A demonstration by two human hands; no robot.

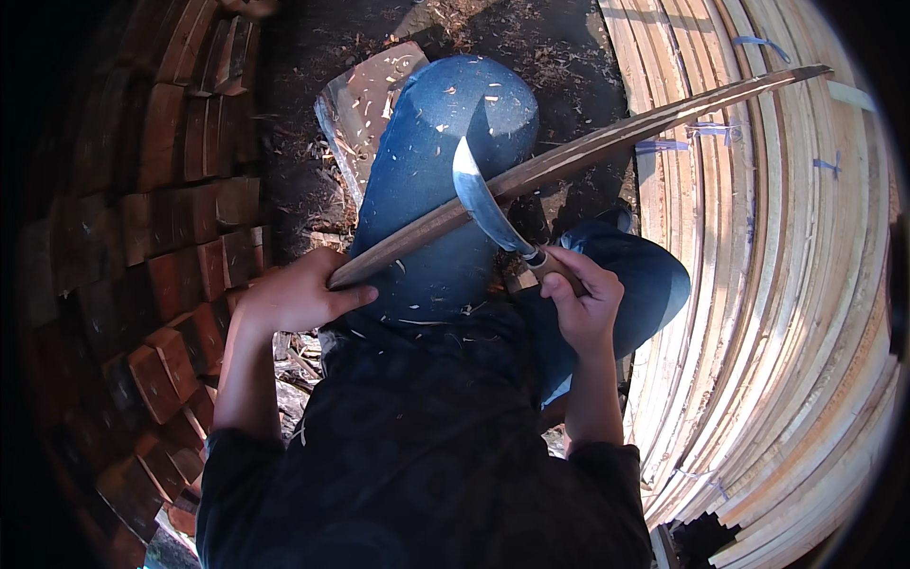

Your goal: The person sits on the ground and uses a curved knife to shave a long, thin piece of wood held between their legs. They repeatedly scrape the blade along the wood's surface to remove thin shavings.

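A long, narrow wooden strip (588, 149) lies slantwise across my raised knee in blue jeans, its far end reaching over the boards at the right. Its near end is gripped by my left hand (294, 292), thumb on top and fingers wrapped beneath. My right hand (585, 289) is closed round the wooden handle of a sickle-shaped curved knife (485, 206). The blade stands upward, crossing in front of the strip; whether it touches the wood I cannot tell. Pale shavings are scattered over the jeans (431, 237).
Stacked reddish wood blocks (171, 223) rise close on my left. Bundles of long pale boards (720, 313), bound with blue ties (758, 43), fill the right side. A worn flat panel (365, 109) lies beyond my knee on dark ground (559, 47) strewn with chips.
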